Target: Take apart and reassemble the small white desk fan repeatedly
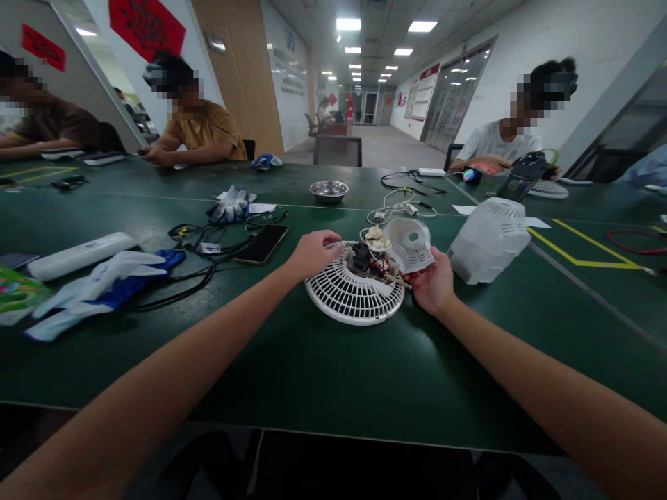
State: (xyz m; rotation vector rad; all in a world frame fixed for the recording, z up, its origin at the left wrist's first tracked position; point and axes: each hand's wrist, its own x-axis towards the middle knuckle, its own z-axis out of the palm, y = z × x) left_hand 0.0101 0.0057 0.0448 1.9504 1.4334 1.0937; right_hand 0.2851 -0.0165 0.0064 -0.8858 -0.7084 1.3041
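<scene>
A round white fan grille (357,298) lies on the green table in front of me, with a dark motor (360,258), thin wires and a yellowish lump (377,239) on top of it. My left hand (314,254) curls over the grille's far left rim. In my right hand (435,283) is a white plastic motor cover (409,244), slotted and with a round hole, tilted up at the grille's right side. Thin wires run close to the right fingers. Just right of that hand stands a white plastic housing (490,241).
Left lie a phone (263,244), black cables (208,267), gloves (99,285) and a white bar-shaped case (82,255). A metal bowl (328,192) and a white cable (399,206) are farther back. Several people sit around the table, one handling a dark device (529,170).
</scene>
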